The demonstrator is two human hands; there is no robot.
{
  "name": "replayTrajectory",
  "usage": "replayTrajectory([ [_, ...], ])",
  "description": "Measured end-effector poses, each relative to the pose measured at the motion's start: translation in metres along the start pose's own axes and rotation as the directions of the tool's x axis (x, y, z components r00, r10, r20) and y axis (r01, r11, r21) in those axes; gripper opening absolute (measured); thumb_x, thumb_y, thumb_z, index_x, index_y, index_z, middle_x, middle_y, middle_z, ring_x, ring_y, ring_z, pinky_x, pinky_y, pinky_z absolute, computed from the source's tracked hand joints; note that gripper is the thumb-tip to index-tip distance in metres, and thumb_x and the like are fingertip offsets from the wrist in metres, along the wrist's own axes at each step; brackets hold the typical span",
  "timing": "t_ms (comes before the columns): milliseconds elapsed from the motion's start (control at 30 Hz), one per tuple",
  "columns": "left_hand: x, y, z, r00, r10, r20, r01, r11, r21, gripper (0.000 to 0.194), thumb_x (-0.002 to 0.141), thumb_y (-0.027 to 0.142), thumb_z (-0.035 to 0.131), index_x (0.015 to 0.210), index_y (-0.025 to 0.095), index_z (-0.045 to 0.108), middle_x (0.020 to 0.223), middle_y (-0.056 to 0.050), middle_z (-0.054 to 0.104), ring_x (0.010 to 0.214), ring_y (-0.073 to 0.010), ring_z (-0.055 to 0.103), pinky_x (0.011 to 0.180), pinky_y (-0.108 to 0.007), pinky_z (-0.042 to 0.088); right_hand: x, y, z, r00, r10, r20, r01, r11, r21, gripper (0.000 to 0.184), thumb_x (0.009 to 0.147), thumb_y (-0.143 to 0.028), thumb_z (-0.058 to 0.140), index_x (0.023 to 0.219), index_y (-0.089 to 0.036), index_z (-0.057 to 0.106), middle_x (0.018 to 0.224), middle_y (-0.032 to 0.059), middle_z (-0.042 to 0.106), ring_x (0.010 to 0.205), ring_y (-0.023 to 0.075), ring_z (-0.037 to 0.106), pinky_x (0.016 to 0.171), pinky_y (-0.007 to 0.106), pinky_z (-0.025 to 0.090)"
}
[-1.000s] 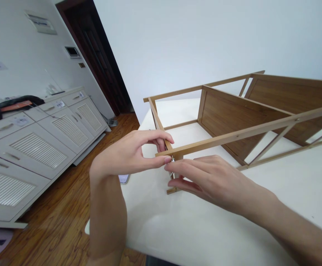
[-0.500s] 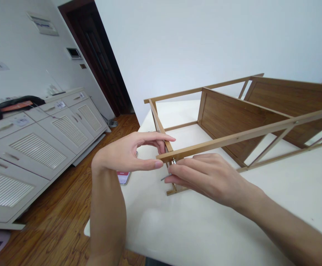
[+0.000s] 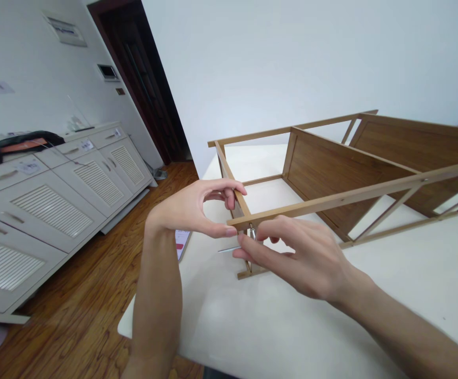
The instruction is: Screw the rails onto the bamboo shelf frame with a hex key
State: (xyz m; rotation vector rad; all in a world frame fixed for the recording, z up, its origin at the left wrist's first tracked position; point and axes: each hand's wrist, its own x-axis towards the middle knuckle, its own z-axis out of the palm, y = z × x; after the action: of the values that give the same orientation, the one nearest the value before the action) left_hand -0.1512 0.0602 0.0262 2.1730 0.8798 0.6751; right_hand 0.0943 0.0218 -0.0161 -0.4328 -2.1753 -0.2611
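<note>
A wooden shelf rack (image 3: 315, 202) lies on its side on a white table (image 3: 276, 326). My left hand (image 3: 197, 208) curls around the rack's near left corner, fingers over the end rail and thumb at the tip of the front rail; it is closed on the frame. Just below that rail end, a bolt (image 3: 253, 230) with a silver head sticks out of the wood. Beside it, my right hand (image 3: 299, 252) pinches a thin metal hex key (image 3: 229, 250), its long arm pointing left. The fingers hide where key and bolt meet.
A phone (image 3: 182, 243) lies on the table's left edge, partly behind my left forearm. White cabinets (image 3: 55, 210) line the left wall, with a dark bag (image 3: 19, 147) on top. A dark door (image 3: 138, 79) stands at the back.
My right hand has loosened and turned, its index finger lifting, and the hex key's arm now sticks out further left. My left hand keeps its hold. The view has shifted slightly.
</note>
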Motion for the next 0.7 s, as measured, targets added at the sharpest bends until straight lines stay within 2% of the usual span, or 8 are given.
replayTrajectory([
  [100,0.002,-0.004,0.001,1.000,0.013,-0.001,-0.013,1.000,-0.014,0.060,0.071,0.030,0.087,0.126,0.020,0.064,0.096,-0.001,0.061,0.096,-0.0182,0.062,0.103,-0.038,0.053,0.004,0.000,0.001,0.998,-0.061,-0.008,0.061,0.998,-0.021,0.015,0.105,-0.020,0.058,0.093,-0.020,0.068,0.080,-0.0016,0.070,0.064,0.0091,0.058,0.060,0.024,0.042],
  [233,0.005,-0.009,0.001,0.999,0.034,-0.005,-0.034,0.998,-0.046,0.063,0.068,0.030,0.088,0.125,0.020,0.063,0.094,-0.001,0.060,0.095,-0.0185,0.063,0.102,-0.038,0.053,0.008,0.001,0.002,0.983,-0.178,-0.051,0.174,0.982,-0.071,0.008,0.100,-0.013,0.062,0.096,-0.017,0.068,0.077,0.0004,0.067,0.066,0.0119,0.057,0.061,0.027,0.044],
  [300,0.005,-0.010,0.000,0.999,0.035,-0.006,-0.035,0.998,-0.060,0.063,0.067,0.029,0.088,0.124,0.020,0.063,0.093,-0.001,0.060,0.094,-0.0186,0.063,0.102,-0.039,0.053,0.006,0.002,0.003,0.983,-0.164,-0.082,0.160,0.986,-0.052,0.007,0.098,-0.013,0.065,0.103,-0.017,0.068,0.079,0.0012,0.068,0.070,0.0129,0.059,0.064,0.027,0.046],
  [500,0.005,-0.003,0.001,1.000,0.009,-0.010,-0.010,0.995,-0.094,0.058,0.067,0.033,0.087,0.119,0.020,0.065,0.091,-0.001,0.060,0.092,-0.0189,0.063,0.101,-0.040,0.054,-0.001,0.000,0.002,0.996,-0.056,-0.076,0.057,0.998,0.010,0.040,0.096,-0.006,0.064,0.134,-0.021,0.063,0.084,-0.0001,0.069,0.076,0.0135,0.064,0.068,0.026,0.053],
  [700,0.005,-0.004,0.001,1.000,0.029,-0.008,-0.030,0.997,-0.072,0.057,0.069,0.031,0.088,0.119,0.019,0.063,0.091,0.000,0.059,0.093,-0.0179,0.062,0.101,-0.039,0.054,0.002,-0.005,-0.008,0.993,0.044,-0.111,-0.042,0.999,0.026,0.034,0.091,-0.008,0.074,0.122,-0.022,0.067,0.094,0.0023,0.078,0.080,0.0139,0.074,0.079,0.026,0.061],
])
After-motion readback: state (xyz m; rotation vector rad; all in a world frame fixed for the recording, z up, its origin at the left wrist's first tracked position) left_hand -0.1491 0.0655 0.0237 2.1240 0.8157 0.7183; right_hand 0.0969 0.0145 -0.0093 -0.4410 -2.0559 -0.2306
